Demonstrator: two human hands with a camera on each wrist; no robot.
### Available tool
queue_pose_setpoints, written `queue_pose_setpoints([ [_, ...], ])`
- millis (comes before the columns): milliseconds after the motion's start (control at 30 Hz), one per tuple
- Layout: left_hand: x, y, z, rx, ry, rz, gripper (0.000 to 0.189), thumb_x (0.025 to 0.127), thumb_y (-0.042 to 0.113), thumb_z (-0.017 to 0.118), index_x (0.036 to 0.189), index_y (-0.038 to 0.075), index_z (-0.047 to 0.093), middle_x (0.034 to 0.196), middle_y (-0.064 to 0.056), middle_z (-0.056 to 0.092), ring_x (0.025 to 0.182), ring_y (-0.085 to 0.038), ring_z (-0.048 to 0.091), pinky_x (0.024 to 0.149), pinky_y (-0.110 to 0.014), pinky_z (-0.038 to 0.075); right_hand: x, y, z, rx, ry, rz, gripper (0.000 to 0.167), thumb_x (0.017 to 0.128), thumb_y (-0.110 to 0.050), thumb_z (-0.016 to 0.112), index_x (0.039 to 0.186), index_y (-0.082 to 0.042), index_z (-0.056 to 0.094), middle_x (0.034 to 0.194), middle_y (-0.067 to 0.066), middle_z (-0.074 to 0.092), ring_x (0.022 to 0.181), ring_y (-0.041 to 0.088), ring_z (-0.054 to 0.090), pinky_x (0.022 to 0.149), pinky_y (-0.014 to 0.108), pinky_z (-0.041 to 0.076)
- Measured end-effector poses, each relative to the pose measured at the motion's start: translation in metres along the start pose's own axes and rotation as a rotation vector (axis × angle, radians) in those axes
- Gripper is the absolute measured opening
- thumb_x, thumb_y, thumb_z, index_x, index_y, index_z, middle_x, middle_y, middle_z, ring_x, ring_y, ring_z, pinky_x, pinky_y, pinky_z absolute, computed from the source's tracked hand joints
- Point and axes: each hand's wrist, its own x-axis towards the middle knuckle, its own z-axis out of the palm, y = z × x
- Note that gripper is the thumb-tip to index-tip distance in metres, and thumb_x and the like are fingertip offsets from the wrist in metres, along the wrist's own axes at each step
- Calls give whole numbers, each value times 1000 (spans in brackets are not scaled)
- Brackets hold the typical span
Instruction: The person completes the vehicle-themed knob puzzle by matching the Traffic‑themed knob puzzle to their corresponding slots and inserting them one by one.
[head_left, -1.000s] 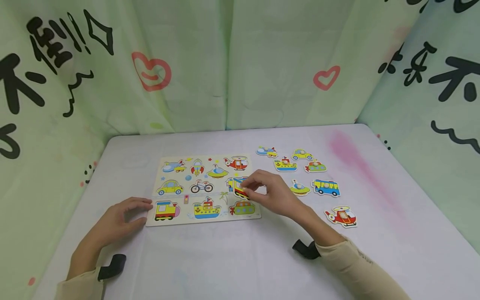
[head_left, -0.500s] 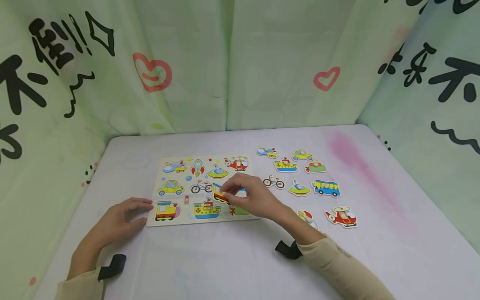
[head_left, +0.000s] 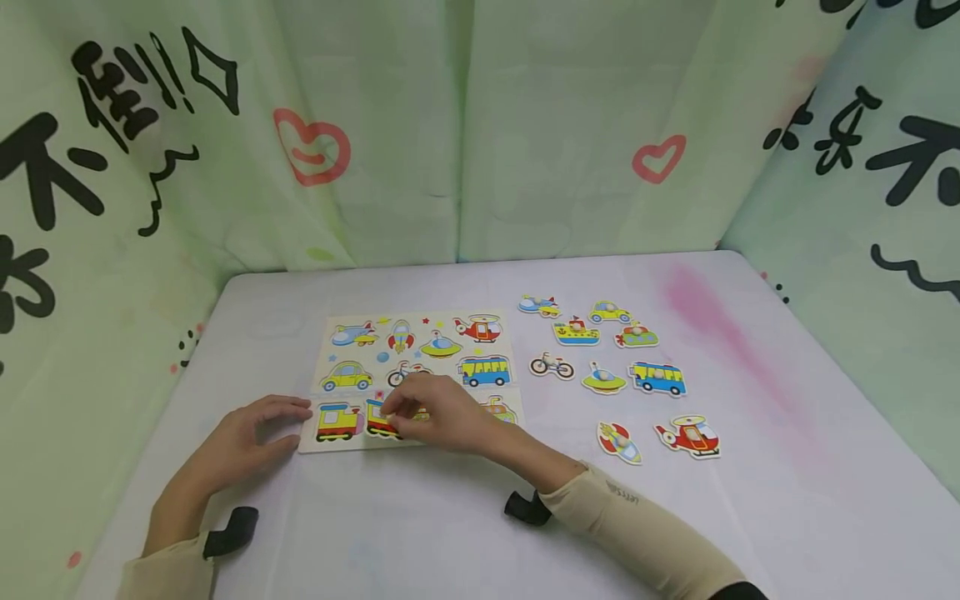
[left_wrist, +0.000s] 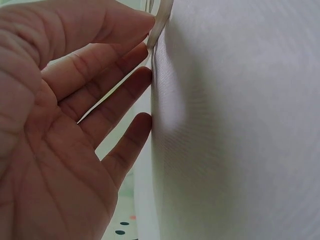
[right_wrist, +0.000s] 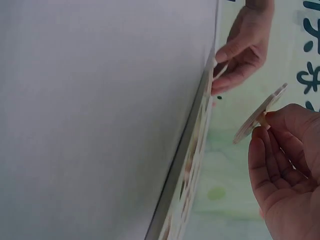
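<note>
A wooden puzzle board [head_left: 315, 446] printed with vehicles lies flat on the table. My right hand [head_left: 442, 414] is over its lower middle, thumb and fingertips pinching a train puzzle piece [head_left: 380, 419]. In the right wrist view, the piece [right_wrist: 260, 114] is tilted and clear of the board [right_wrist: 192, 155], held by a small knob on its back. Just left of it is the printed train [head_left: 338, 422]. At the board's left edge rests my left hand [head_left: 238, 439], fingers fairly straight and fingertips touching the edge. The right hand hides part of the printed bicycle and ship.
Loose pieces lie right of the board: an airplane [head_left: 539, 306], car [head_left: 609, 312], ship [head_left: 576, 332], submarine [head_left: 636, 336], bicycle [head_left: 551, 365], flying saucer [head_left: 603, 379], bus [head_left: 657, 378], rocket [head_left: 619, 442] and helicopter [head_left: 687, 437]. A curtain [head_left: 525, 167] stands behind the table.
My right hand has carried the train piece leftward and nearer the front, from over the printed bus to beside the printed train. My left hand stays at the board's edge.
</note>
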Motion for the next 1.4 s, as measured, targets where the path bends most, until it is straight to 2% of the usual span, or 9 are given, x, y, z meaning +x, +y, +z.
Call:
queue_pose_setpoints([
  [133, 1, 0, 0, 5, 7, 12, 35, 84, -1, 79, 118, 8, 73, 130, -11, 67, 127, -38, 58, 108, -36, 45, 9, -3, 9, -12, -36, 18, 14, 92, 0, 70, 105, -5, 73, 97, 1, 72, 85, 3, 63, 81, 21, 56],
  [233, 0, 0, -1, 6, 14, 12, 36, 84, -1, 78, 118, 9, 74, 130, -10, 68, 127, -37, 58, 103, -15, 38, 15, -5, 14, -31, -58, 15, 15, 92, 0, 70, 106, -5, 74, 97, 1, 71, 84, 2, 61, 81, 20, 55],
  [300, -1, -1, -1, 5, 14, 16, 36, 84, -1, 79, 118, 9, 74, 130, -10, 68, 127, -37, 58, 101, -8, 33, 18, -6, 17, -40, -70, 15, 15, 93, 0, 70, 107, -5, 74, 98, 1, 71, 85, 3, 60, 82, 20, 55],
  [367, -1, -2, -1, 8, 16, 20, 36, 84, -1, 79, 118, 9, 74, 130, -9, 68, 126, -37, 58, 101, -7, 33, 22, -6, 20, -50, -79, 16, 14, 94, -1, 70, 107, -5, 74, 99, 1, 70, 86, 3, 60, 82, 19, 55],
  [600, -1, -6, 2, -3, 65, 118, 37, 81, -1, 81, 115, 10, 75, 126, -9, 70, 121, -18, 61, 99, -1, 29, 35, -4, 29, -102, -100, 28, 13, 95, -3, 69, 107, -6, 74, 101, 1, 71, 88, 3, 61, 82, 12, 51],
  [733, -1, -7, 2, -5, 64, 124, 37, 82, -1, 81, 116, 10, 74, 126, -9, 70, 122, -16, 60, 99, -1, 29, 43, -5, 34, -140, -115, 44, 13, 95, -6, 69, 107, -8, 74, 101, -1, 70, 88, 2, 60, 81, 9, 48],
  [900, -3, -8, 1, -3, 65, 120, 37, 81, -2, 81, 115, 12, 74, 127, -8, 70, 122, -3, 57, 99, -1, 29, 53, -6, 38, -217, -151, 52, 14, 95, -8, 68, 107, -9, 75, 98, -3, 67, 86, 3, 56, 77, 7, 44],
  [1133, -2, -9, 1, -25, 83, 166, 36, 81, -2, 80, 115, 10, 74, 125, -9, 70, 121, 4, 54, 99, -1, 30, 64, -6, 43, -259, -189, 49, 15, 94, -4, 67, 106, -7, 75, 96, 3, 68, 85, 7, 53, 74, 9, 39],
  [1400, -2, -13, 4, -57, 107, 214, 37, 79, -5, 81, 113, 8, 75, 122, -11, 71, 119, 11, 53, 99, -1, 30, 70, -5, 51, -344, -234, 59, 11, 92, -5, 69, 101, -9, 74, 91, -4, 63, 84, 6, 52, 74, 10, 39],
])
